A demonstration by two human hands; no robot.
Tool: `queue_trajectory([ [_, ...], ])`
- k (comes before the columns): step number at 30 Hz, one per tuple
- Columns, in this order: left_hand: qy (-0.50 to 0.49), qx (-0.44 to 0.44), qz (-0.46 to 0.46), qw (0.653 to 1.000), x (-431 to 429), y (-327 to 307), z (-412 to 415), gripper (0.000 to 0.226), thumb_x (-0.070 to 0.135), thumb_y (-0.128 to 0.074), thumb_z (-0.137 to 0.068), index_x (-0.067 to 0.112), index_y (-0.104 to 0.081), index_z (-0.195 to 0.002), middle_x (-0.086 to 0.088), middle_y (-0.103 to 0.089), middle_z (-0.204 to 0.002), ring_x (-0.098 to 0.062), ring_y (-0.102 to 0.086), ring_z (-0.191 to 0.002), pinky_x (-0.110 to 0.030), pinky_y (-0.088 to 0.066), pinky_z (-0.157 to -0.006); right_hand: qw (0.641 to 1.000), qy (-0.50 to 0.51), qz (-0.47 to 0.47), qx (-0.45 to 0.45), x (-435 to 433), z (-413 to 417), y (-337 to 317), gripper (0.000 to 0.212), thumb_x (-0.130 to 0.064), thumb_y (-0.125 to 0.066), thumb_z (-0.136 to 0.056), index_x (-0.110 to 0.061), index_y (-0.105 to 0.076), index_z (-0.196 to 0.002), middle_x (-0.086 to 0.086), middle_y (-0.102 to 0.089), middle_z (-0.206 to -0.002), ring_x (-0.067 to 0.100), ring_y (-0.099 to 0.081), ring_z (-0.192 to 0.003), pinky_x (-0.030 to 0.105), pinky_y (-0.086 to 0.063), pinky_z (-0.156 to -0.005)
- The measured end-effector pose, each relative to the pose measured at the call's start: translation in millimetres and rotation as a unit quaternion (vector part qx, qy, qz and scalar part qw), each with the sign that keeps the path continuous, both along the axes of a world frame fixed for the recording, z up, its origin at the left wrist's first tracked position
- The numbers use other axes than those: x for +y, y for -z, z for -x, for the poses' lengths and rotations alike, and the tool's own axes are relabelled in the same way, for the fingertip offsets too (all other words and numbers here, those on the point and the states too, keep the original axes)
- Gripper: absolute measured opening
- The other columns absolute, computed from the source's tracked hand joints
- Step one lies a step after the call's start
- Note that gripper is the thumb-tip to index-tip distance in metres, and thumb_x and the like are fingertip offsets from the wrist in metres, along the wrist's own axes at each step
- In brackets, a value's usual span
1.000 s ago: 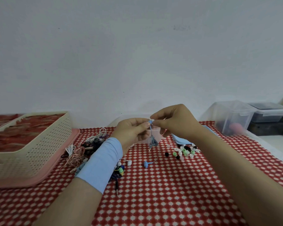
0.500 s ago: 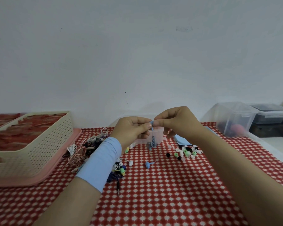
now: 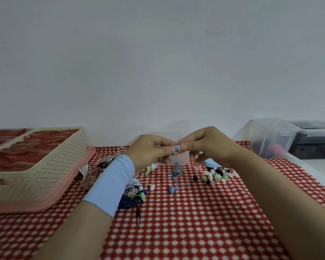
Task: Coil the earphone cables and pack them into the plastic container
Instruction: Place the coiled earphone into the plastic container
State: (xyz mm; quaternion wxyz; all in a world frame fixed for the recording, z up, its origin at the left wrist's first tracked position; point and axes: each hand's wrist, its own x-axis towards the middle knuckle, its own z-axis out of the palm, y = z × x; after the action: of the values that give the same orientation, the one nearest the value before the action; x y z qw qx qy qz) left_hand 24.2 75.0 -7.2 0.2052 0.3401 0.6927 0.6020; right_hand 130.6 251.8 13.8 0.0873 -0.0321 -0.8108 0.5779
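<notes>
The left hand [image 3: 150, 151] and the right hand [image 3: 204, 145] meet fingertip to fingertip above the red checked tablecloth [image 3: 195, 222], both pinched shut on a blue earbud [image 3: 176, 147] whose cable [image 3: 176, 172] hangs down in a loose tangle to a second blue earbud [image 3: 172, 189] lying on the cloth. Behind the hands a small clear plastic container [image 3: 182, 160] is mostly hidden, so its contents cannot be made out. A pile of other earphones [image 3: 133, 190] lies partly covered by the left forearm's pale blue sleeve [image 3: 111, 182], and loose ear tips [image 3: 216, 176] are scattered under the right wrist.
</notes>
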Motion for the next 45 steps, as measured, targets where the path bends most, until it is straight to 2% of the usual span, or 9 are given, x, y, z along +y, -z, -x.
queue_trajectory([
  [7,0.018,0.012,-0.012,1.000,3.9,4.2,-5.9,0.013,-0.004,-0.062,-0.090,-0.001,-0.071,-0.099,-0.006,-0.071,-0.074,-0.009,-0.065,-0.061,-0.019,-0.054,-0.061,1.000,-0.006,0.011,-0.028,4.4,1.5,3.3,0.011,-0.014,-0.072,-0.091,-0.008,-0.080,-0.096,0.002,-0.075,-0.078,0.015,-0.060,-0.058,0.031,-0.058,-0.061],
  [10,0.021,0.007,-0.009,1.000,4.3,6.4,-6.0,0.014,-0.004,-0.061,-0.091,0.000,-0.071,-0.099,-0.006,-0.072,-0.076,-0.010,-0.065,-0.063,-0.020,-0.054,-0.063,0.999,-0.014,0.026,-0.038,4.5,2.2,5.7,0.008,-0.013,-0.073,-0.090,-0.011,-0.081,-0.090,0.004,-0.076,-0.080,0.017,-0.057,-0.056,0.030,-0.056,-0.058],
  [15,0.034,-0.057,-0.049,0.997,4.3,8.0,-7.8,0.016,-0.005,-0.056,-0.093,0.001,-0.070,-0.098,-0.008,-0.069,-0.076,-0.012,-0.063,-0.063,-0.022,-0.055,-0.064,0.999,-0.021,0.022,0.028,3.1,3.1,9.0,0.007,-0.015,-0.074,-0.088,-0.014,-0.081,-0.085,0.010,-0.077,-0.085,0.020,-0.054,-0.056,0.028,-0.052,-0.053],
  [20,-0.001,-0.060,-0.063,0.996,6.2,5.1,-9.2,0.015,-0.004,-0.058,-0.092,0.000,-0.071,-0.098,-0.008,-0.069,-0.075,-0.012,-0.063,-0.063,-0.021,-0.055,-0.063,0.995,0.012,-0.041,0.093,0.4,5.6,9.8,0.005,-0.011,-0.074,-0.090,-0.010,-0.079,-0.090,0.007,-0.077,-0.078,0.022,-0.061,-0.055,0.034,-0.059,-0.056],
  [24,-0.033,-0.116,-0.119,0.986,10.2,1.7,-8.5,0.013,0.001,-0.059,-0.093,0.000,-0.071,-0.096,-0.007,-0.068,-0.071,-0.012,-0.062,-0.062,-0.021,-0.056,-0.061,0.983,0.061,-0.090,0.145,-6.7,11.0,7.5,0.009,-0.013,-0.070,-0.095,-0.015,-0.078,-0.095,-0.001,-0.075,-0.074,0.024,-0.066,-0.055,0.042,-0.063,-0.059],
  [28,-0.028,-0.156,-0.113,0.981,10.7,2.7,-6.0,0.012,0.003,-0.061,-0.092,0.000,-0.071,-0.098,-0.008,-0.068,-0.074,-0.012,-0.063,-0.062,-0.021,-0.056,-0.059,0.973,0.078,-0.163,0.142,-8.4,10.4,5.6,0.006,-0.018,-0.074,-0.092,-0.018,-0.080,-0.093,-0.014,-0.074,-0.071,0.020,-0.069,-0.058,0.040,-0.063,-0.057],
  [31,-0.017,-0.168,-0.103,0.980,9.6,3.0,-5.4,0.013,0.003,-0.061,-0.093,-0.001,-0.070,-0.100,-0.007,-0.068,-0.073,-0.012,-0.064,-0.062,-0.021,-0.056,-0.059,0.972,0.071,-0.178,0.133,-8.7,9.0,2.4,0.005,-0.019,-0.080,-0.087,-0.019,-0.081,-0.091,-0.010,-0.076,-0.075,0.021,-0.071,-0.061,0.039,-0.063,-0.059],
  [38,0.017,-0.174,-0.064,0.982,5.2,3.5,-1.2,0.016,0.005,-0.059,-0.093,-0.003,-0.069,-0.102,-0.010,-0.067,-0.079,-0.014,-0.063,-0.064,-0.023,-0.058,-0.062,0.971,0.069,-0.186,0.131,-7.1,8.8,2.5,0.003,-0.019,-0.082,-0.084,-0.019,-0.080,-0.083,-0.005,-0.072,-0.061,0.021,-0.071,-0.057,0.037,-0.064,-0.064],
  [45,0.038,-0.176,-0.047,0.983,1.2,1.2,-0.4,0.016,0.006,-0.058,-0.094,-0.001,-0.069,-0.103,-0.006,-0.069,-0.078,-0.013,-0.064,-0.066,-0.024,-0.058,-0.063,0.985,0.032,-0.117,0.125,-6.7,8.7,3.8,0.008,-0.009,-0.080,-0.085,-0.016,-0.081,-0.090,0.006,-0.076,-0.077,0.026,-0.069,-0.059,0.039,-0.064,-0.062],
])
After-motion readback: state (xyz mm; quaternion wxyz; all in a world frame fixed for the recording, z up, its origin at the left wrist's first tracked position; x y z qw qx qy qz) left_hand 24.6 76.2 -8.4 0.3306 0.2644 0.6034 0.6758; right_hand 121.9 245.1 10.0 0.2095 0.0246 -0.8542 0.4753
